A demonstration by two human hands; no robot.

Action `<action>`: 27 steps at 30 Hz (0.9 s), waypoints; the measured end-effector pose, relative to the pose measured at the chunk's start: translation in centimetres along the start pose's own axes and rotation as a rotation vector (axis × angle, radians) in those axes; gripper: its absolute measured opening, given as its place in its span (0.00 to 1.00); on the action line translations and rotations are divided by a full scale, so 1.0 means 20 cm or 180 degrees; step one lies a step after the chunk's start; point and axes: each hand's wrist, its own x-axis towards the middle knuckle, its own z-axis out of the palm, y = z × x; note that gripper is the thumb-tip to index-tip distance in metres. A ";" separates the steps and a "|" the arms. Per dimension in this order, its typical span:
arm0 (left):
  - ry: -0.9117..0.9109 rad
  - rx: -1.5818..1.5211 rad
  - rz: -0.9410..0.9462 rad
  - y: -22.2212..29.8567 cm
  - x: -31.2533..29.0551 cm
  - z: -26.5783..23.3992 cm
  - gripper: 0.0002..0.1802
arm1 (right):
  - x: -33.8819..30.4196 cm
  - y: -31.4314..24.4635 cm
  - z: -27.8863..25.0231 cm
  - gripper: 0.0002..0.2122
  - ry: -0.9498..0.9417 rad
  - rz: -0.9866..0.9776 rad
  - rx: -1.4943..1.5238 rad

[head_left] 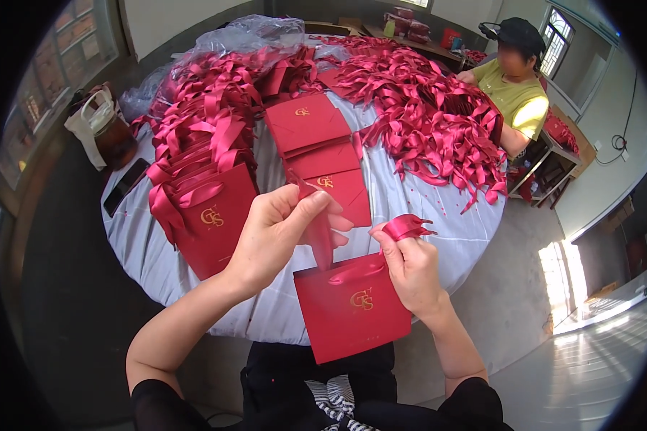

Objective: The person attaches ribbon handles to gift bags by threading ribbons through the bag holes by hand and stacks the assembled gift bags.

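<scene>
The red paper bag point(352, 327) is before you at the near edge of the wrinkled, pale cloth point(266, 316): flat-faced, rectangular, tilted, with a gold emblem point(361, 299). Your left hand point(291, 226) pinches glossy ribbon point(321, 248), outer fingers loosely curled; your right hand point(410, 269) closes on ribbon too. Beyond lie smooth, stacked bags point(305, 128) and a looped ribbon heap point(438, 108).

Here's sunlight point(555, 276) striking your grey floor point(474, 287) at four o'clock!
You're at a round, cloth-covered table point(460, 223); there's a window point(57, 65) at ten, a barred window point(556, 43) at two, a pale, dark-banded wall point(169, 25) at eleven, and a side table point(559, 176) near three.
</scene>
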 end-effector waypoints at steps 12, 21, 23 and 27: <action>0.0461 0.0210 0.1290 0.39 -0.19 -0.20 0.17 | 0.32 -0.27 0.16 0.04 0.0644 -0.0467 0.0283; 0.2002 0.0405 0.0821 0.01 -0.40 -0.56 0.19 | 0.53 -0.23 0.74 0.08 0.0619 -0.0988 0.0771; 0.1956 0.0160 0.0778 -0.06 -0.43 -0.56 0.20 | 0.51 -0.20 0.78 0.08 0.0514 -0.0960 0.0736; 0.1916 0.0185 0.0908 -0.07 -0.41 -0.55 0.20 | 0.52 -0.24 0.78 0.08 0.0539 -0.0903 0.0915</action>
